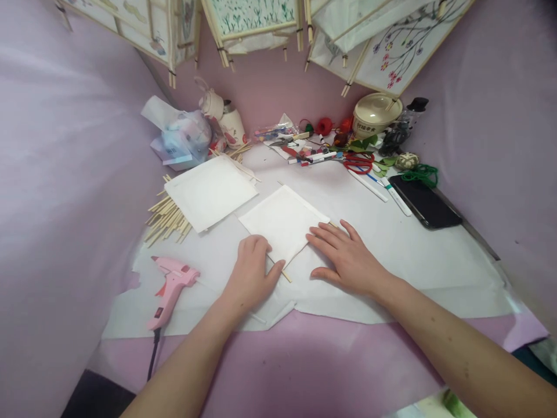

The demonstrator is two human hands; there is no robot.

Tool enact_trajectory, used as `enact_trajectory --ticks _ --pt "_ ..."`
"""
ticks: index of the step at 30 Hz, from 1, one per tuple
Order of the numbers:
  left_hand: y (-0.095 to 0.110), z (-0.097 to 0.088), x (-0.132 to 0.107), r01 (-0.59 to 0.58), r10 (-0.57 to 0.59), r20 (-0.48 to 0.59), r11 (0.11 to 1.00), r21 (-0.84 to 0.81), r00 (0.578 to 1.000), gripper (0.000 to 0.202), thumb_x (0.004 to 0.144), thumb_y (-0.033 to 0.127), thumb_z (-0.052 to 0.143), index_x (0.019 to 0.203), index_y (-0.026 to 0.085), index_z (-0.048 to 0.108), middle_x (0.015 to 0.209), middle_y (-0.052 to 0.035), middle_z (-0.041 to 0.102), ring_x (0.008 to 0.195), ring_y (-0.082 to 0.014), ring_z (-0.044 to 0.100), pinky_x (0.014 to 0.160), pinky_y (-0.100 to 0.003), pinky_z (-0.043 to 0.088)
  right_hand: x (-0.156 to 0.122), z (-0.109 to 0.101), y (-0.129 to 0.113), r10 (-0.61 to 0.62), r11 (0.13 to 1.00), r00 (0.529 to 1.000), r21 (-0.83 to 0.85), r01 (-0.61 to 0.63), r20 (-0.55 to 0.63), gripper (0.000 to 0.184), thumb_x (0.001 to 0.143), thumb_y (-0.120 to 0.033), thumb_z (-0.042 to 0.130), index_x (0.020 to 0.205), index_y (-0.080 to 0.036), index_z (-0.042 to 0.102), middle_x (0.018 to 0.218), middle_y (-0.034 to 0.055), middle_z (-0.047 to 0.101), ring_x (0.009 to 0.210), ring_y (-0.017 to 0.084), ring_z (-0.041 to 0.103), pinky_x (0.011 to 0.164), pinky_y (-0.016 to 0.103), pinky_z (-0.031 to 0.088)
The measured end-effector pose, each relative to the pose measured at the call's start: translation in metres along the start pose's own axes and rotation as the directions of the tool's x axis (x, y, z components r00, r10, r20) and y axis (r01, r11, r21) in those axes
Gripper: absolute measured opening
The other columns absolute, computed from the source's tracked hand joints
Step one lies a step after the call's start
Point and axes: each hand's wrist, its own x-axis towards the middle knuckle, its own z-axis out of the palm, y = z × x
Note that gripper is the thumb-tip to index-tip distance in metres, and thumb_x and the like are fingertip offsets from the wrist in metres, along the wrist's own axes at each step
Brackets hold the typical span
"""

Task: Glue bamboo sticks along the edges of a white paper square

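A square of white paper (pixel 284 223) lies on the white work sheet (pixel 418 261), with a thin bamboo stick (pixel 286 276) poking out past its near corner. My left hand (pixel 251 270) rests on the paper's lower left edge, fingers together, close to that stick. My right hand (pixel 343 258) lies flat with its fingers spread, the fingertips on the paper's right corner. Neither hand visibly grips anything. Any sticks under the paper are hidden.
A second white square (pixel 211 193) lies to the left, beside a heap of bamboo sticks (pixel 167 220). A pink glue gun (pixel 172 288) lies near my left hand. Red scissors (pixel 359 162), pens, a black phone (pixel 424 201) and a lidded pot (pixel 374 113) crowd the back. Painted panels (pixel 383 49) hang above.
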Motion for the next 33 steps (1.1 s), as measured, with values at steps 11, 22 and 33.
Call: enact_trajectory --ticks 11,22,33 --pt "0.0 0.0 -0.001 -0.001 0.001 -0.004 1.0 0.0 1.0 0.018 0.089 0.03 0.059 0.097 0.021 0.045 0.113 -0.0095 0.047 0.109 -0.0277 0.042 0.094 -0.046 0.043 0.008 0.0 -0.001 0.046 0.999 0.996 0.006 -0.047 0.071 0.064 0.091 -0.066 0.043 0.139 -0.025 0.05 0.147 0.0093 0.049 0.14 0.031 0.036 0.116 0.06 0.015" --pt "-0.001 0.001 -0.001 -0.032 0.032 -0.036 0.999 -0.013 0.999 0.016 0.089 0.029 0.057 0.097 0.021 0.046 0.111 -0.0093 0.047 0.108 -0.0285 0.045 0.094 -0.048 0.043 0.003 0.001 -0.029 -0.126 0.988 0.992 0.087 0.124 0.019 0.071 0.09 -0.065 0.046 0.145 -0.02 0.043 0.146 0.0124 0.051 0.139 0.029 0.039 0.118 0.056 0.015" --pt "0.001 0.0 -0.001 -0.007 0.007 -0.02 1.0 -0.008 1.0 0.017 0.089 0.029 0.057 0.098 0.02 0.047 0.112 -0.0107 0.049 0.109 -0.0275 0.044 0.094 -0.045 0.043 0.007 0.003 -0.035 -0.128 0.986 0.991 0.11 0.124 0.03 0.072 0.09 -0.066 0.044 0.144 -0.017 0.044 0.145 0.0133 0.051 0.138 0.028 0.039 0.119 0.055 0.012"
